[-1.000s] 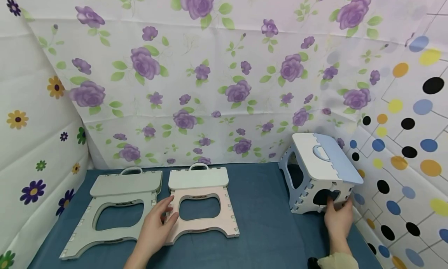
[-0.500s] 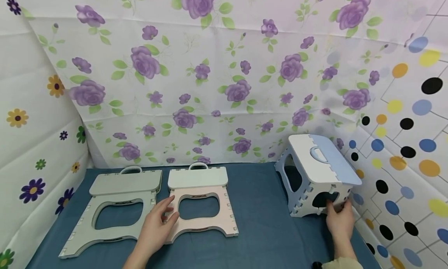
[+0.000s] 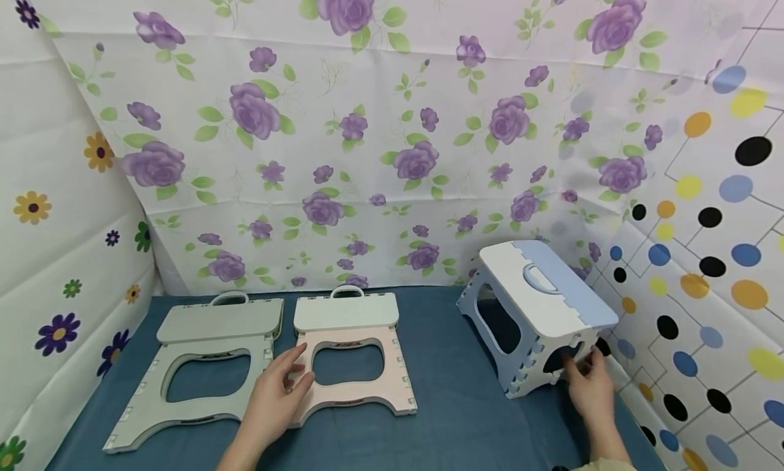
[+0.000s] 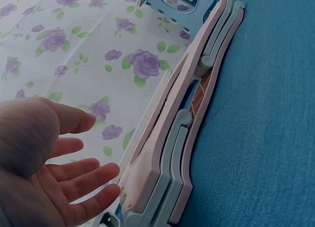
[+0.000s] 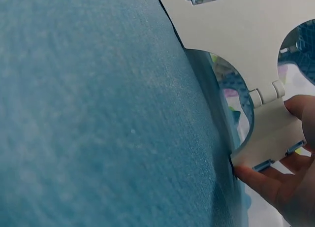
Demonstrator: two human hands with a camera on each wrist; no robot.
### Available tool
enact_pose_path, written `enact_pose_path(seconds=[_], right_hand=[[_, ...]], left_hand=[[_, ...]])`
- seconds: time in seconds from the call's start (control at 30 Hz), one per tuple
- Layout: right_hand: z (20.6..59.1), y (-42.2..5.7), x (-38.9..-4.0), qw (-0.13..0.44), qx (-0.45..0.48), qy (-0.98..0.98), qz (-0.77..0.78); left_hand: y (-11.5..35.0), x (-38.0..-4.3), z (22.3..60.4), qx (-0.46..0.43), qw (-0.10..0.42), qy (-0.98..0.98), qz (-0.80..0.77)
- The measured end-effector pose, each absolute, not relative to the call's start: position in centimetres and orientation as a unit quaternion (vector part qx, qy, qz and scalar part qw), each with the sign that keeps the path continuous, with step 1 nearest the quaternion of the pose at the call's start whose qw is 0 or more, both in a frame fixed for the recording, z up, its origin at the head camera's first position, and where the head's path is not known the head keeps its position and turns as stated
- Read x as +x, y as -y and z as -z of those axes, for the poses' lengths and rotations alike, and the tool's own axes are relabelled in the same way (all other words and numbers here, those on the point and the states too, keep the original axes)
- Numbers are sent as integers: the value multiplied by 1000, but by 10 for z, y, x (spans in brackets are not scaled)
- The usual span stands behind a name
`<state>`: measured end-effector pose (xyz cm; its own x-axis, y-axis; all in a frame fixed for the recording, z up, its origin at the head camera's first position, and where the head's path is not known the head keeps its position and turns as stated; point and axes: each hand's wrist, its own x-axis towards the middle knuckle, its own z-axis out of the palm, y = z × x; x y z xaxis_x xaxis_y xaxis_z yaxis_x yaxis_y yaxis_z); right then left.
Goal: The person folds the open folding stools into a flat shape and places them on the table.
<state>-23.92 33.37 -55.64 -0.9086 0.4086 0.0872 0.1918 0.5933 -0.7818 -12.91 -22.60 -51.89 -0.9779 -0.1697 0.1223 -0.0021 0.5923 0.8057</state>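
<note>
A white and blue folding step stool (image 3: 531,301) stands unfolded on the right side of the blue cloth. My right hand (image 3: 593,396) grips the lower part of its near end panel. In the right wrist view, thumb and fingers of the hand (image 5: 290,173) hold the white end panel (image 5: 275,128) from both sides. My left hand (image 3: 272,393) is beside a folded pink and white step stool (image 3: 355,389), its fingers loosely bent around nothing. The left wrist view shows the hand (image 4: 64,173) near the edge of the pink stool (image 4: 152,173).
A folded grey-green step stool (image 3: 196,389) lies flat at the left. Behind rises a curtain with purple roses (image 3: 367,151). A dotted curtain (image 3: 704,287) stands close to the right of the unfolded stool, and a daisy-print curtain (image 3: 67,253) borders the left.
The white and blue stool has shifted left and toward me, turning slightly, with my right hand holding it. My left hand and the folded stools stay put.
</note>
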Motion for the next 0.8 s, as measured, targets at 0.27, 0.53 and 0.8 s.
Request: enact_pose_path(seconds=[0.27, 0.53, 0.8], right_hand=[[556, -332, -242, 82, -130, 889, -432], [554, -335, -244, 24, -89, 890, -446], [554, -334, -244, -3, -77, 900, -429]], left_hand=[[225, -129, 520, 41, 94, 889, 446], [222, -129, 520, 39, 90, 887, 452], [213, -126, 519, 32, 74, 882, 464]])
